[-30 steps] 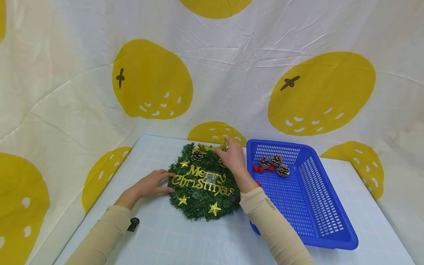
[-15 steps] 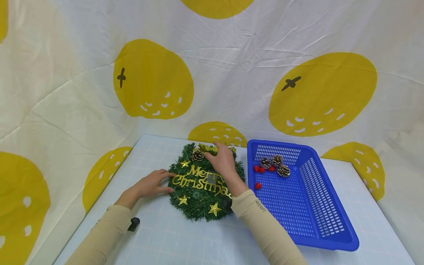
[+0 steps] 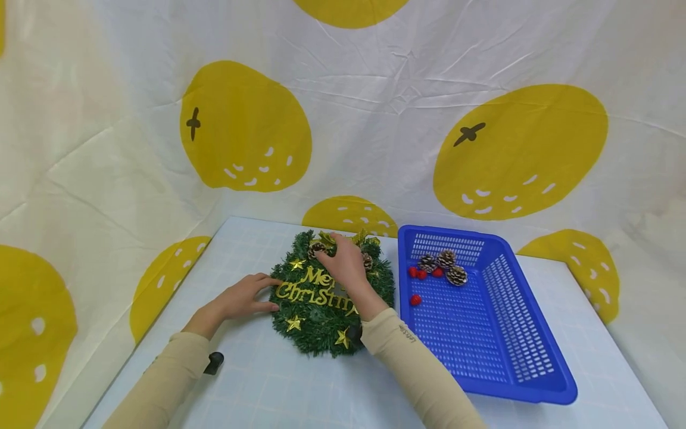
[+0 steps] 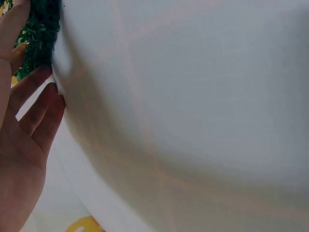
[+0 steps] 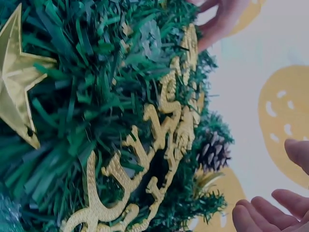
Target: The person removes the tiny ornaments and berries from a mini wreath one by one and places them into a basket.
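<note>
A green tinsel wreath (image 3: 316, 333) lies on the table, with gold "Merry Christmas" lettering (image 3: 302, 295) across its middle and gold stars (image 3: 294, 323) around it. My left hand (image 3: 243, 298) rests at the wreath's left edge, fingers loosely extended and fingertips at the tinsel. Over the upper part reaches my right hand (image 3: 347, 265), its thumb close to the left pine cone (image 3: 315, 250). In the right wrist view, the thumb and fingers (image 5: 263, 212) are spread apart with nothing between them. A gold bow (image 3: 360, 237) sits at the top, partly hidden by this hand.
Right of the wreath stands a blue plastic basket (image 3: 461, 339) holding pine cones (image 3: 446, 258) and several red berries (image 3: 415, 300). A small black object (image 3: 214, 362) shows beside the left sleeve. A fabric backdrop with yellow fruit shapes (image 3: 246, 128) rises behind the table.
My right hand has moved left across the top of the wreath, from the right pine cone toward the left one. The left hand has stayed at the wreath's edge.
</note>
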`<act>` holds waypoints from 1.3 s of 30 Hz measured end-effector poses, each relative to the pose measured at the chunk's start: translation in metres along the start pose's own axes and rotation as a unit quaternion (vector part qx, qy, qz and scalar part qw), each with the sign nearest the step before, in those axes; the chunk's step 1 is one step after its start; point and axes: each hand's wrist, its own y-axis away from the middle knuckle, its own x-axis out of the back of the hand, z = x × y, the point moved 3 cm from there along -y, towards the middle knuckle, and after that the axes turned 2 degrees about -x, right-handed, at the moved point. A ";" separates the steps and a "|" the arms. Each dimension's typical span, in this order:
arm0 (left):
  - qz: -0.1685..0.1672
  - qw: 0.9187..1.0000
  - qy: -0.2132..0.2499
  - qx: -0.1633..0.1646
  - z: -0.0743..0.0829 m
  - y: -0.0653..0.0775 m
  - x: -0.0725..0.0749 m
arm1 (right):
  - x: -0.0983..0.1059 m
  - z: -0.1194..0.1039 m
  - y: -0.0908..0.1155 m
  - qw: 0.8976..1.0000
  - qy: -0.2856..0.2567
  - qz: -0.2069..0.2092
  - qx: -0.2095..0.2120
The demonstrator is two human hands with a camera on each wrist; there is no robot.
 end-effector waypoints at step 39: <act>-0.001 1.000 0.003 0.002 0.000 0.001 0.001 | -0.056 0.018 -0.024 0.999 -0.001 -0.046 -0.025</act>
